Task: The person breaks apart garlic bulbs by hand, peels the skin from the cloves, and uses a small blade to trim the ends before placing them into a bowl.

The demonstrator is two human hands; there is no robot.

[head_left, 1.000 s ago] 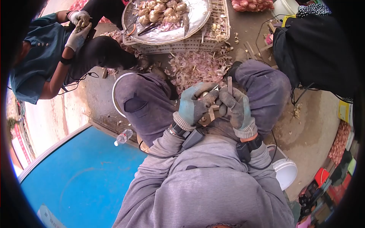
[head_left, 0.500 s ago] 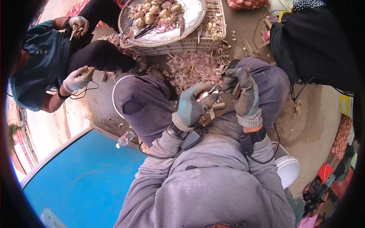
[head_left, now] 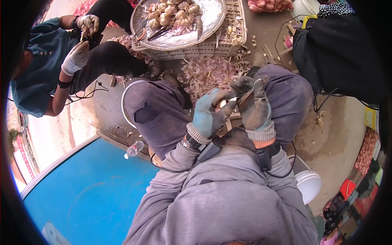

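While the left hand (head_left: 209, 115) has its grip closed around a pale garlic bulb (head_left: 223, 104) lying in its curled fingers, the right hand (head_left: 254, 109), its grip clamped on a knife (head_left: 247, 95), sits just beside that bulb.

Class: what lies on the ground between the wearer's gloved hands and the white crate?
A heap of pinkish garlic skins, in the head view.

Four gloved hands show: left hand (head_left: 209, 115), right hand (head_left: 254, 107), a co-worker's pair (head_left: 76, 57); also one knife (head_left: 246, 97), one metal tray (head_left: 204, 25), one crate (head_left: 204, 49), one water bottle (head_left: 134, 148).
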